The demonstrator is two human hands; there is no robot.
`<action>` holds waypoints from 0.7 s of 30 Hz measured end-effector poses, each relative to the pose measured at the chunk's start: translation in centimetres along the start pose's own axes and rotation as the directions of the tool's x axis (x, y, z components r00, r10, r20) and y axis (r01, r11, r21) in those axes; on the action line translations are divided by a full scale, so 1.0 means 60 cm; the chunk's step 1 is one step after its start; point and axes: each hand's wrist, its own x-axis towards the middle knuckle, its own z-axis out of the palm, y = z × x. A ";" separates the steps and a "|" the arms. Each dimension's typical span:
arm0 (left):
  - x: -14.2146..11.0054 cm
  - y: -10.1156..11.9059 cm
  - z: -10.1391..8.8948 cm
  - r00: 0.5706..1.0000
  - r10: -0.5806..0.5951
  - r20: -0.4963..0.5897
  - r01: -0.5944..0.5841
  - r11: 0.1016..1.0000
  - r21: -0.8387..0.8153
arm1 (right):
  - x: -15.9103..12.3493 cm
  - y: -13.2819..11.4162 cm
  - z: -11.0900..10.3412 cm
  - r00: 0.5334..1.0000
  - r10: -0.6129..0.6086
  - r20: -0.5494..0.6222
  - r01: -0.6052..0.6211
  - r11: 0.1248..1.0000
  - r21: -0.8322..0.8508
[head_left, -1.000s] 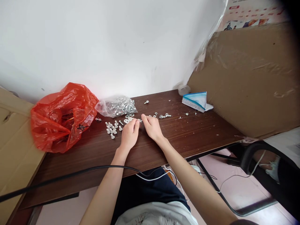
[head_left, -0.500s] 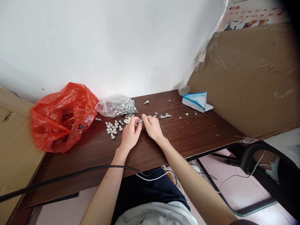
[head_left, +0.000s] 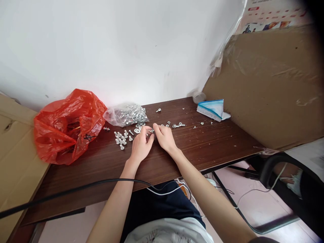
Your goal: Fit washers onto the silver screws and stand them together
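Observation:
My left hand and my right hand meet at the fingertips above the middle of the table. Both are closed around a small metal bolt, which looks to have a nut or washer on it; the fingers hide most of it. Left of my left hand stands a group of silver bolts, most of them upright. Flat washers lie just behind that hand. Beyond my right hand are a few nuts and a loose bolt.
A clear bag of hardware lies by the wall, beside an open red plastic bag. At the back right are a blue-and-white packet and a large cardboard sheet. A black cable crosses the table's front.
My left thumb has shifted slightly down and to the right, a little off the bolt. Both hands otherwise stay in place, and the loose parts have not moved.

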 end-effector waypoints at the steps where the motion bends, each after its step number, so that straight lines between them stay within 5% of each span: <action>1: 0.000 0.001 -0.001 1.000 -0.001 0.001 0.001 1.000 -0.002 | 0.000 0.000 0.000 1.000 0.000 -0.002 0.000 1.000 0.002; 21: 0.002 -0.001 -0.001 1.000 -0.003 -0.012 0.002 0.999 -0.050 | 0.000 -0.004 -0.003 1.000 -0.008 0.006 0.008 1.000 -0.007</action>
